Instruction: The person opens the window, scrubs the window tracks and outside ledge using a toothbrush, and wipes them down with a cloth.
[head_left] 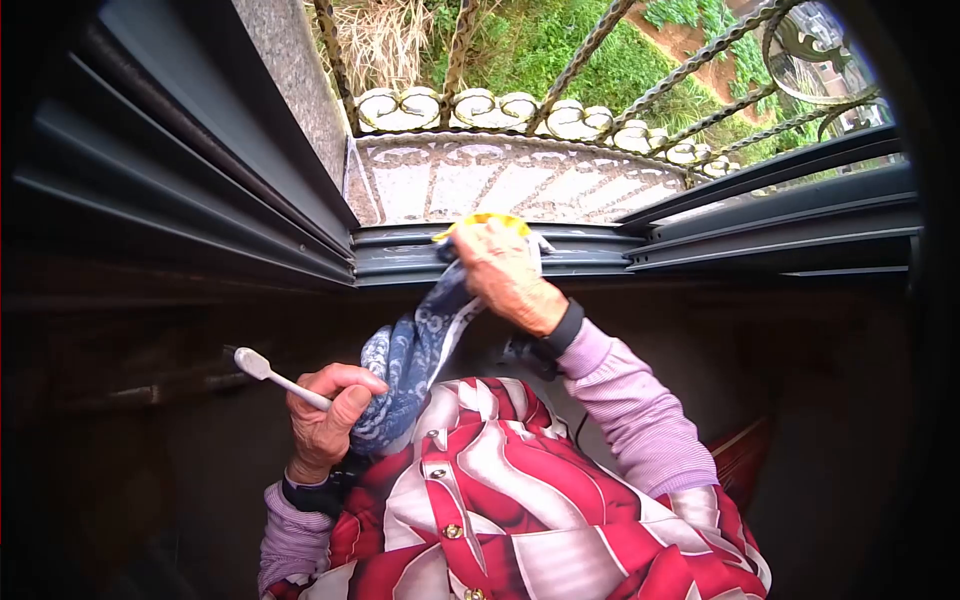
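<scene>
My right hand (505, 275) is closed on one end of a blue and white patterned cloth (430, 325) and presses it against the grey window track (590, 245). A yellow piece of cloth (497, 220) shows at the fingertips; I cannot tell whether it is part of the same cloth. Lower down, my left hand (328, 415) is closed around the white handle of a small brush (285, 383). Dark bristles show at the brush's tip, which points left. The cloth's other end hangs by my left fingers, bunched against the red and white garment (520, 480).
Dark window frames (230, 150) stand left and right of the opening. Beyond the track lies a stone ledge (400, 190) with a twisted metal railing (580, 65), and grass and plants below. The area under the track is dark.
</scene>
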